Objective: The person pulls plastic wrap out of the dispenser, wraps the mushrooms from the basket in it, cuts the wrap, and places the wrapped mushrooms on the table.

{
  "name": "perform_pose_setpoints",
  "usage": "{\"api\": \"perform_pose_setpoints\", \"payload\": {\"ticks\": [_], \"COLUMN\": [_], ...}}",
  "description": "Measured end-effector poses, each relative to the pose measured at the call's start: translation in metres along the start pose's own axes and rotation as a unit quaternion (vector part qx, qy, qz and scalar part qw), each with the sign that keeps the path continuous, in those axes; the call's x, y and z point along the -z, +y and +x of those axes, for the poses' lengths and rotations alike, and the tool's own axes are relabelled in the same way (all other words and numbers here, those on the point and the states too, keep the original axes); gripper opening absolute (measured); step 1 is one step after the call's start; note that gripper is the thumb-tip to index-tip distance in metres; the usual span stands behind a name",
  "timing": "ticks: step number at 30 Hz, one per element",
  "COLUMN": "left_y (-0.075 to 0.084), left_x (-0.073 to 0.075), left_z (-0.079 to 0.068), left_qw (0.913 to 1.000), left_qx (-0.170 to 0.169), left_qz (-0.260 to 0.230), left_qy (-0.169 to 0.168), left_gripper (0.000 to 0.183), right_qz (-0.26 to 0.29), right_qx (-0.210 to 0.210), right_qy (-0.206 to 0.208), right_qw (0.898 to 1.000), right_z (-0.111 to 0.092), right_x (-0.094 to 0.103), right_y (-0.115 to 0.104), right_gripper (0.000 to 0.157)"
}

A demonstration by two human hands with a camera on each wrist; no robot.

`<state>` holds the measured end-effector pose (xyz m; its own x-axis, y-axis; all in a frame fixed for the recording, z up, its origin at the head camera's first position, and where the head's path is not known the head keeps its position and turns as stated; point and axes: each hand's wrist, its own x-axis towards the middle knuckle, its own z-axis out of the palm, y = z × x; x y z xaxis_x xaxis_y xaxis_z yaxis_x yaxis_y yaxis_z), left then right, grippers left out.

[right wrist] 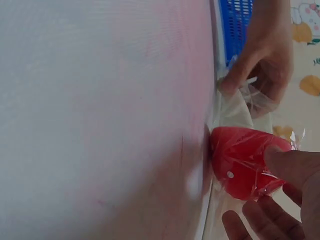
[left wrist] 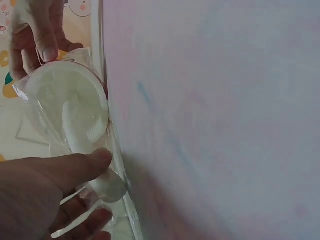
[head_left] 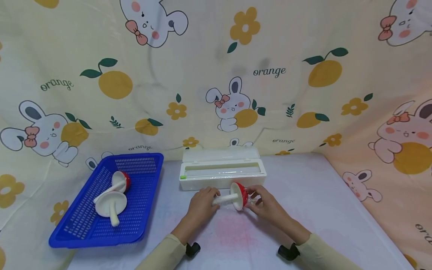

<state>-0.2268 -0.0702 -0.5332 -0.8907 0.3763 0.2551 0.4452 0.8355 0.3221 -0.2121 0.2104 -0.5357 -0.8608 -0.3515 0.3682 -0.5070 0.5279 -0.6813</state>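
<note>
Wrap risk first: thin clear film [left wrist: 75, 200] is seen bunched around the toy mushroom [head_left: 235, 196], which lies on its side on the bench [head_left: 303, 210] at 12 o'clock from the wearer, just in front of the dispenser.

Left hand [head_left: 201, 204]: fingers curled round the white stem, film trapped under the thumb. Right hand [head_left: 264, 204]: fingertips pinched on the red cap [right wrist: 245, 162] through the film, palm partly open.

Likely failures, judged from this:
- Film could be torn or stuck to itself if both ends are pulled apart; slack is already creased at the stem.
- Cap is smooth and rounded, so it could be squeezed out of the pinch and rolled toward 3 o'clock.
- Loose film tail near the bench edge could be caught under a wrist.

Further out, the cling-film dispenser [head_left: 222, 173] stands with its lid up; the film's attachment to the roll cannot be told, and a snag there would drag it.

At 10 o'clock, two more mushrooms [head_left: 113, 195] lie in the blue basket [head_left: 84, 232], well apart.
</note>
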Motion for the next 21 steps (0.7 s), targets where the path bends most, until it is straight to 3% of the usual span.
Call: {"api": "perform_pose_setpoints", "payload": {"ticks": [6, 12, 18, 21], "left_y": [-0.001, -0.002, -0.006, -0.008], "left_x": [0.001, 0.014, 0.025, 0.028], "left_z": [0.0, -0.007, -0.011, -0.013], "left_qw": [0.9994, 0.9974, 0.9962, 0.9945], "left_qx": [-0.022, -0.056, -0.064, -0.07], "left_qz": [0.009, -0.005, -0.042, -0.067], "left_qy": [0.024, 0.047, 0.042, 0.041], "left_gripper": [0.027, 0.025, 0.023, 0.024], "right_qz": [-0.052, -0.13, -0.137, -0.125], "right_qx": [0.04, 0.066, 0.133, 0.145], "right_qy": [0.02, 0.044, 0.076, 0.082], "right_qw": [0.998, 0.988, 0.979, 0.978], "right_z": [-0.003, -0.005, -0.004, -0.004], "right_x": [0.0, 0.001, 0.004, 0.005], "right_y": [-0.001, -0.008, -0.007, -0.006], "right_gripper": [0.069, 0.075, 0.076, 0.082]}}
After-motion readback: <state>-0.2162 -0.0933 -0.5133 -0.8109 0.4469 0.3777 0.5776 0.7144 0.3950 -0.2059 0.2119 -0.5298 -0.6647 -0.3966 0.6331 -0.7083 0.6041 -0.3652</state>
